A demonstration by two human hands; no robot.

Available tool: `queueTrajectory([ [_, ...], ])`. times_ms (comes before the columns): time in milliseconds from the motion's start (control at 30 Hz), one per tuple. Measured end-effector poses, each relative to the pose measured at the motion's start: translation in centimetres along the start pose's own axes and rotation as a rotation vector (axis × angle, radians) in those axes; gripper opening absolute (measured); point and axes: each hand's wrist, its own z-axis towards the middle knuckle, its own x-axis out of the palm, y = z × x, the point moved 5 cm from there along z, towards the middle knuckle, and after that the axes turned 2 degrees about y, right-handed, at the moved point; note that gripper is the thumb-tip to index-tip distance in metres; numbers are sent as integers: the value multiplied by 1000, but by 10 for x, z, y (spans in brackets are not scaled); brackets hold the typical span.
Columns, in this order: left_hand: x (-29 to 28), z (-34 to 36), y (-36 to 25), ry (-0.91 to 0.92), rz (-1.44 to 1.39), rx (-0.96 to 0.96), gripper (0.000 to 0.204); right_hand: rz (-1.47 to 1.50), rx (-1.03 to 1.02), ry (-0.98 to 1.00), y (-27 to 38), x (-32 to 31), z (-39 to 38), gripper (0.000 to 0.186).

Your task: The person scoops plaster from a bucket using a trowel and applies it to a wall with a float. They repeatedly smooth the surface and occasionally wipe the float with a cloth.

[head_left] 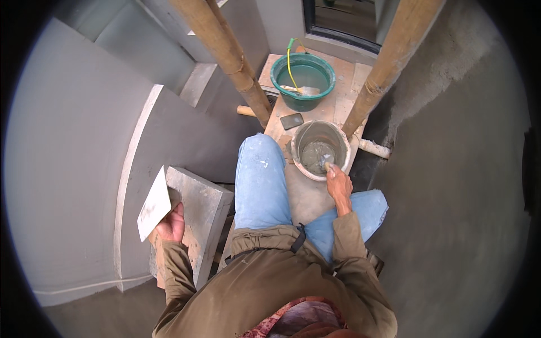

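At the left, my left hand (173, 224) grips a pale flat board (153, 203), held tilted with a grey smudge on its face, beside a dusty grey block (205, 211). My right hand (338, 183) is closed round the handle of a small tool (324, 160), probably a trowel, whose end is down in a pale bucket (300, 141) of grey mortar. Just behind that bucket a dark rectangular pad (292, 120) lies on the plank platform (301, 197) between my jeans-clad legs.
A green bucket (282, 98) of water with a brush inside stands farther back. Two bamboo poles (242, 73) rise either side of it, and a white pipe (375, 147) juts out right. Grey walls (73, 158) flank me; a dark-framed window (344, 19) is at the back.
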Motion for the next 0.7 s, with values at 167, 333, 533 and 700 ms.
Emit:
queueTrajectory([
  [167,30,45,36,251,-142,-160,30,-1,-42,-40,4,-6,-7,33],
  [333,58,66,80,430,-208,-339,32,-3,31,-70,10,-5,-10,33],
  [533,109,97,158,542,-34,-688,32,5,9,-134,18,3,-9,33],
  [700,145,93,226,545,-10,-721,40,389,125,-252,-16,5,-23,39],
])
